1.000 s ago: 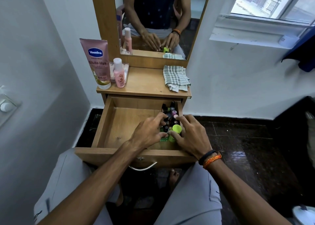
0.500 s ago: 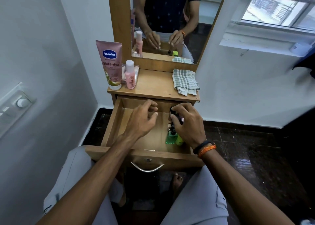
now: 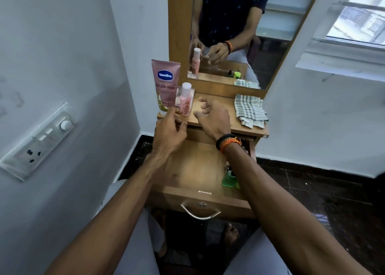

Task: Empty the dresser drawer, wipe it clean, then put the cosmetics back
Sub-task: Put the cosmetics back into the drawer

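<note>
Vs half a second ago: both hands are up out of the open wooden drawer [image 3: 193, 170] and now sit over the wooden bench top [image 3: 227, 116] of the dresser. Earlier the right hand was bunched on the small bottles in the drawer's right side; now it's above the bench.

Left hand [image 3: 168, 133]: fingers loosely spread, tips at the bench's front-left edge, just beside the base of the pink Vaseline lotion tube [image 3: 165, 85] and the small pink bottle with white cap [image 3: 185, 100]. Can't tell whether it touches either. Holds nothing visible.

Right hand [image 3: 212, 116]: fingers curled downward over the middle of the bench, palm down. Can't tell from above whether it holds anything; the mirror [image 3: 229, 31] reflection shows the fingers bunched, possibly round something small and clear, too blurred to confirm. Black and orange wristbands [image 3: 228, 142] on that wrist.

Remaining cosmetics: cluster of small bottles [image 3: 230, 176] incl. a green one, in the drawer's right side, mostly hidden under the right forearm, well apart from both sets of fingers. Rest of the drawer floor is bare wood.

Green-and-white checked cloth [image 3: 250, 110] lies crumpled on the bench's right end, near the right hand, not touching.
</note>
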Action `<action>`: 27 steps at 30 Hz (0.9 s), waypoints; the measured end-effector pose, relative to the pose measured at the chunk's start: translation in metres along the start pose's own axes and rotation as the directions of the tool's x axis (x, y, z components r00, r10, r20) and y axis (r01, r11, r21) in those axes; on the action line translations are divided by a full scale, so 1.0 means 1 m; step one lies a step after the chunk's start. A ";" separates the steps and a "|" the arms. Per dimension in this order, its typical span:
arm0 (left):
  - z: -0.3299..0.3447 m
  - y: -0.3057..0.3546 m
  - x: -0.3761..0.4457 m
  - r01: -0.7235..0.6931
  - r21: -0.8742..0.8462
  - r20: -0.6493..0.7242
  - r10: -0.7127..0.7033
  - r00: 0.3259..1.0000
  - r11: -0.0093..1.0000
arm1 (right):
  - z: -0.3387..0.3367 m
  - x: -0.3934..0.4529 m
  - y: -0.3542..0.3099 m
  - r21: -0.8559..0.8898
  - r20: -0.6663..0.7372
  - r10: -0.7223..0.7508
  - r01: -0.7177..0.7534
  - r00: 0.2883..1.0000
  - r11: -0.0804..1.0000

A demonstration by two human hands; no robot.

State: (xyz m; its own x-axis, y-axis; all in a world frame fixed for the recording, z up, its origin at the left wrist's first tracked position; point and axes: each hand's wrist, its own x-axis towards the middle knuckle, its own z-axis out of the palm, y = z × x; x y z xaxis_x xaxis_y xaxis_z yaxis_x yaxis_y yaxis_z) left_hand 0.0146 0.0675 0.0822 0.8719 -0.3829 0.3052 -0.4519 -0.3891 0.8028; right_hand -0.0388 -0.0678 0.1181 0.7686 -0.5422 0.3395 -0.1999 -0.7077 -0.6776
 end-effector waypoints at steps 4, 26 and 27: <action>-0.008 -0.002 0.009 0.004 -0.002 0.012 -0.004 1.000 1.000 | 0.016 0.016 -0.011 0.008 0.006 0.017 -0.017 1.000 1.000; -0.010 -0.021 0.014 0.011 -0.042 0.029 -0.009 1.000 0.999 | 0.034 0.039 -0.020 0.020 -0.094 0.017 -0.015 0.995 1.000; -0.009 -0.021 0.013 0.012 -0.044 0.027 -0.011 1.000 0.999 | 0.028 0.036 -0.020 0.030 -0.098 0.016 -0.013 0.995 0.999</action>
State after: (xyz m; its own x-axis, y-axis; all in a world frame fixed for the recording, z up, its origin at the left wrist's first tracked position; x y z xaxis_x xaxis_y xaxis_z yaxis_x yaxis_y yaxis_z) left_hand 0.0369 0.0781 0.0743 0.8714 -0.4009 0.2827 -0.4327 -0.3564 0.8281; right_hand 0.0103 -0.0608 0.1255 0.7025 -0.5948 0.3908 -0.1916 -0.6869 -0.7011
